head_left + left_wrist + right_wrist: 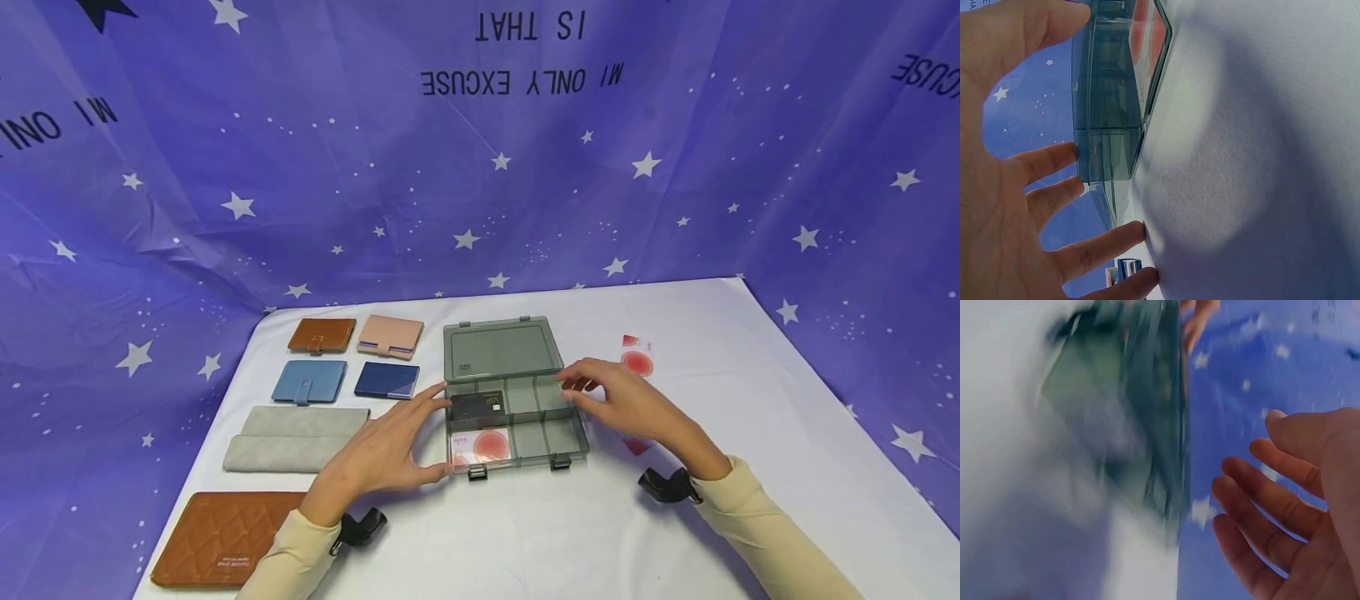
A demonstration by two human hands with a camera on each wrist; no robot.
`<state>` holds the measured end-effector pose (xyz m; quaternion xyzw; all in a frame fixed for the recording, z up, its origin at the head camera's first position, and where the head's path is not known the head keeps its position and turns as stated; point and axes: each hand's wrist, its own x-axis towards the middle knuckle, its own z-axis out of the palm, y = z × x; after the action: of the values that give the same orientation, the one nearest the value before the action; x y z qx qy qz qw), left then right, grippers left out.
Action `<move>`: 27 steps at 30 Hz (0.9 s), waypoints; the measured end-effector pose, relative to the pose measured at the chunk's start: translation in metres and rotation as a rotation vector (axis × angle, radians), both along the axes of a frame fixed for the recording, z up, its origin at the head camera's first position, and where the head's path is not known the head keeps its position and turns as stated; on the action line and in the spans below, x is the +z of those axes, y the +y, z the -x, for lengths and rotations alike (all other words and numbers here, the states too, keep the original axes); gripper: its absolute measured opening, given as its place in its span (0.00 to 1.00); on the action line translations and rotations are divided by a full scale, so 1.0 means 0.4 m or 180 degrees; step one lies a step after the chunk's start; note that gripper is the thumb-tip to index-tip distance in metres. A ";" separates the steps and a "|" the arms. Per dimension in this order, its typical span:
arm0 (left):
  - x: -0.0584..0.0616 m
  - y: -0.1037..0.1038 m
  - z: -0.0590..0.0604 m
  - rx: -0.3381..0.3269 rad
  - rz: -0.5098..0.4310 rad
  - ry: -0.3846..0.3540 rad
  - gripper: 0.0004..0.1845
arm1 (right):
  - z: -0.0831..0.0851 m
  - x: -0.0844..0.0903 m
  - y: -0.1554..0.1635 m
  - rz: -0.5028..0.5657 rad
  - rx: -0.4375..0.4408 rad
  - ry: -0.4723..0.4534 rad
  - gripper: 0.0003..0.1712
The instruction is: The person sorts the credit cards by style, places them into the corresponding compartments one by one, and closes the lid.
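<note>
Nearest us: two cream sleeves (288, 558), a black wrist camera (363, 527) on each, over the white-covered counter (525, 542). Our smoky translucent compartment box (521, 396) sits mid-counter between the grips, lid (501, 350) folded back to the far side. Black VIP card (468, 407) in the far-left compartment, red-and-white card (480, 447) in the near-left one.

Left grip (378, 454): fingers spread, thumb by the near-left corner, index fingertip at the left wall; braces, no clasp. Right grip (618, 400): loosely bent fingers at the right edge, holding nothing; right wrist view is blurred, so we can't tell contact there.

Handling, our read: light, stiff thin-wall plastic, slick on the sides, likely brittle at hinge and latches (560, 462). Open lid pulls balance rearward. Cards look loose; they'd slide if we tilt it. We'd take the base by both side walls, low, light pressure, keep it level; never by lid or latches. Cards themselves: thin, so pinch by the edges.
</note>
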<state>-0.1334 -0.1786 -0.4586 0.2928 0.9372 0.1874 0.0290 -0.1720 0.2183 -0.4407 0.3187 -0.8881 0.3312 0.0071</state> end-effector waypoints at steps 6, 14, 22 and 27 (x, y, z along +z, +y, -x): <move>0.000 0.000 -0.001 -0.0003 0.0020 0.0034 0.50 | 0.023 -0.038 0.132 -0.0318 -0.0165 -0.0057 0.17; 0.002 -0.001 -0.002 0.0034 -0.0017 -0.0048 0.50 | 0.007 -0.073 0.260 -0.0551 -0.0206 -0.0211 0.21; 0.001 0.002 -0.001 0.0004 0.0012 0.0019 0.50 | -0.019 -0.055 0.337 -0.0762 -0.0199 -0.0447 0.36; 0.001 0.001 -0.001 0.0051 0.0009 -0.0061 0.50 | -0.026 -0.069 0.355 -0.0707 -0.0199 -0.0428 0.35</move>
<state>-0.1331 -0.1781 -0.4581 0.2833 0.9395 0.1890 0.0369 -0.1617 0.3604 -0.4682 0.2668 -0.9273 0.2511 -0.0775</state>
